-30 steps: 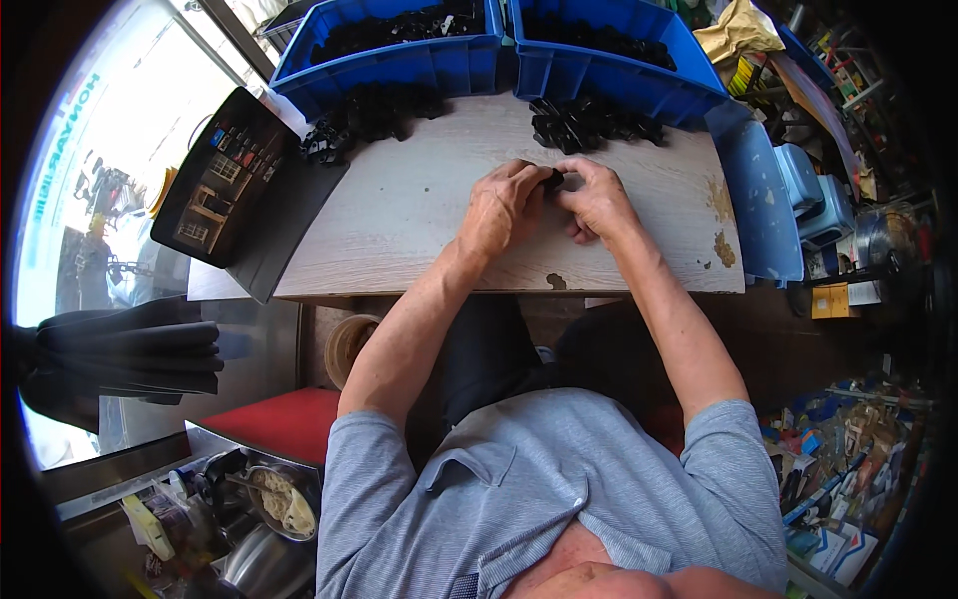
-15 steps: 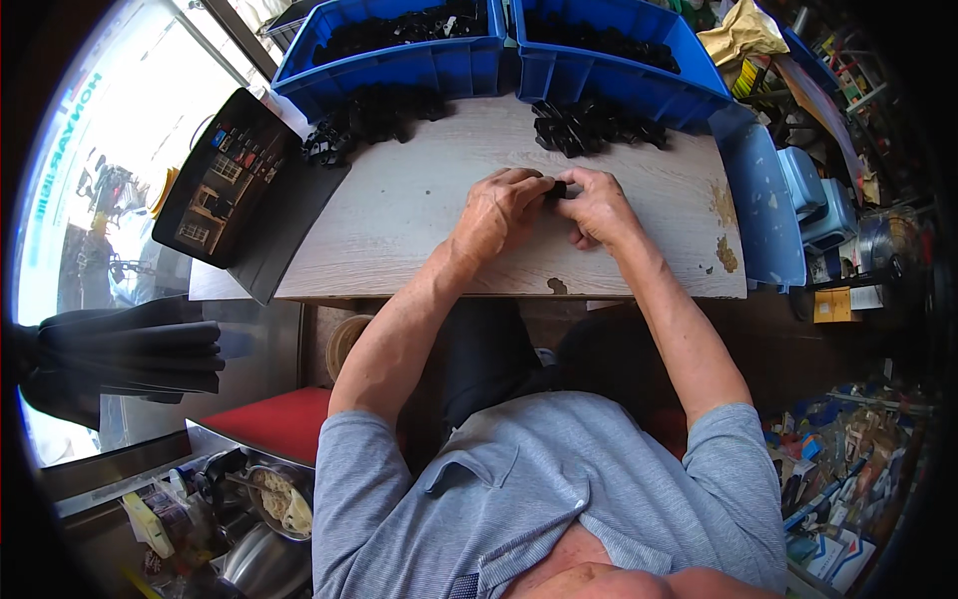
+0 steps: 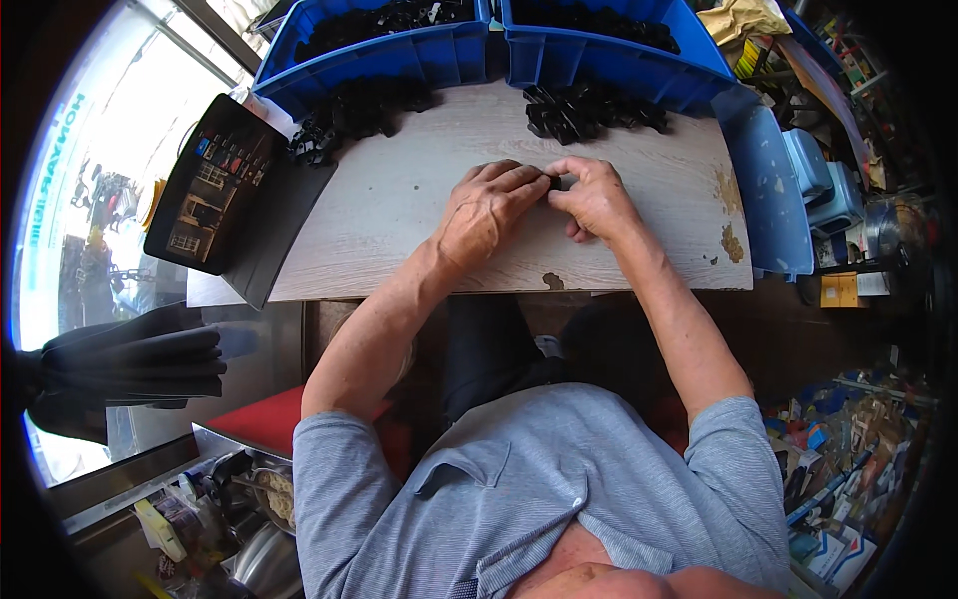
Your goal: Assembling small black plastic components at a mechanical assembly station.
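Over the middle of the pale wood-grain table (image 3: pixel 399 230), my two hands meet at a small black plastic part (image 3: pixel 563 183). My right hand (image 3: pixel 597 200) pinches it between thumb and forefinger, its other fingers curled under. My left hand (image 3: pixel 489 205) lies back-up against its other side, fingertips pressed together at the part; whether they grip the same piece or a second one is hidden. Beyond my hands lie two heaps of black plastic parts, a left heap (image 3: pixel 364 110) and a right heap (image 3: pixel 589 112).
Two blue bins, left (image 3: pixel 399 65) and right (image 3: pixel 619 60), filled with black parts, line the table's far edge. A tablet (image 3: pixel 215 190) in a dark folding case stands at the left. A light-blue plastic tub (image 3: pixel 763 190) adjoins the right edge. Cluttered goods (image 3: pixel 848 449) lie at lower right.
My left hand has flattened and turned more back-up, its fingers closing over the black part's left side. My right hand keeps its pinch. The whole view has shifted slightly.
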Motion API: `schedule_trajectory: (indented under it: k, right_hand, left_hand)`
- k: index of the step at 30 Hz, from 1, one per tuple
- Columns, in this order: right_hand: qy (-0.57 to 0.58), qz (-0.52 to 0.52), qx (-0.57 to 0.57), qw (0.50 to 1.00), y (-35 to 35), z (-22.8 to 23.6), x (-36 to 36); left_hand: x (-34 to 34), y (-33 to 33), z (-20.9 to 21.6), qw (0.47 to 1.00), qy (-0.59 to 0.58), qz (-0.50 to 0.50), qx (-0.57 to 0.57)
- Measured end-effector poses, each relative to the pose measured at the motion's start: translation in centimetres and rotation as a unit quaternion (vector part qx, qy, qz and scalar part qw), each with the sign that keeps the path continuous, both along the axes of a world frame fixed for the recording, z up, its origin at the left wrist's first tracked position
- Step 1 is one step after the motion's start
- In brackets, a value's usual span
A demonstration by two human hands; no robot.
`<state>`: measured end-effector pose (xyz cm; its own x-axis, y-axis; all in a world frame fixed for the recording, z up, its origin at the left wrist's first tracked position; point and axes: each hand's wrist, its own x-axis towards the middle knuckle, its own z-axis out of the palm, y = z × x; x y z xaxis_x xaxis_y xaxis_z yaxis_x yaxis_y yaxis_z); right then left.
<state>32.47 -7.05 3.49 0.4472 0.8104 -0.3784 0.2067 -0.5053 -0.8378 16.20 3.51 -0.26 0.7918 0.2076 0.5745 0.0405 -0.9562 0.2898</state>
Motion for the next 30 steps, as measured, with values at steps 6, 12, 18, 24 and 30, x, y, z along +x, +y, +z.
schedule_trajectory:
  k: [6, 12, 18, 24, 30]
  right_hand:
    - [-0.004, -0.019, 0.029, 0.999, -0.1, 0.1, -0.4]
    - [0.012, -0.025, 0.06, 0.998, -0.6, 0.2, -0.5]
    - [0.063, -0.037, 0.078, 0.994, -0.9, -0.1, 0.2]
    - [0.154, -0.1, 0.098, 0.978, -2.0, -0.1, 2.0]
    - [0.158, -0.224, 0.136, 0.952, -4.2, -0.6, 6.8]
  left_hand:
    - [-0.4, 0.1, -0.2, 0.999, 0.019, 0.034, -0.004]
    - [-0.4, 8.6, 0.5, 0.944, -0.051, 0.311, 0.1]
    - [-1.2, 11.2, -0.4, 0.94, 0.079, 0.322, 0.081]
    - [-1.2, 9.5, -0.7, 0.956, -0.025, 0.272, 0.109]
    - [-2.5, 10.0, -0.1, 0.963, 0.049, 0.257, 0.058]
